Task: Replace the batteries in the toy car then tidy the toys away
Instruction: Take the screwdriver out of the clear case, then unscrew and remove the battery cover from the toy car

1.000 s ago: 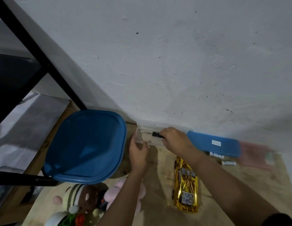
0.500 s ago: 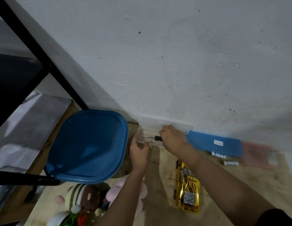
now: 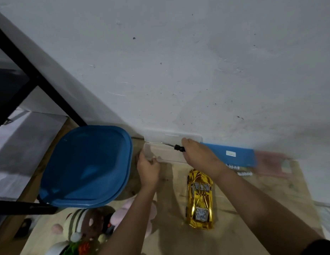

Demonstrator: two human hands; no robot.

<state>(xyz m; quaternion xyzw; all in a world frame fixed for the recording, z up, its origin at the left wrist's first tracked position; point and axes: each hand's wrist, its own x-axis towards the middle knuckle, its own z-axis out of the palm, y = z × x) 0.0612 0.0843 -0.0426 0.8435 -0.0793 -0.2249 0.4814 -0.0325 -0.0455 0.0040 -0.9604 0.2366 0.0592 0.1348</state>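
Centrally, the gold toy car (image 3: 200,198) lay on the wooden tabletop (image 3: 261,208), nose toward the wall, untouched by either hand. Just beyond it, at the tabletop's far edge, a clear plastic case (image 3: 167,153) sat open, its lid (image 3: 171,138) leaning back on the white wall (image 3: 197,70). Right hand (image 3: 201,157) was clenched on a small screwdriver (image 3: 174,146), black handle in the fist, metal tip pointing left over the open case. Left hand (image 3: 148,169) gripped the case's near left corner, fingers curled on its rim. Right of the case, a blue box (image 3: 232,153) lay along the far edge, then a blurred pink box (image 3: 272,164) beside it. Two batteries (image 3: 239,170) lay just in front of the blue box, near the right wrist. Toward the left edge, a big blue lid (image 3: 87,166) covered a container. Plush toys (image 3: 83,229) were piled at the near left corner, partly under the left forearm.
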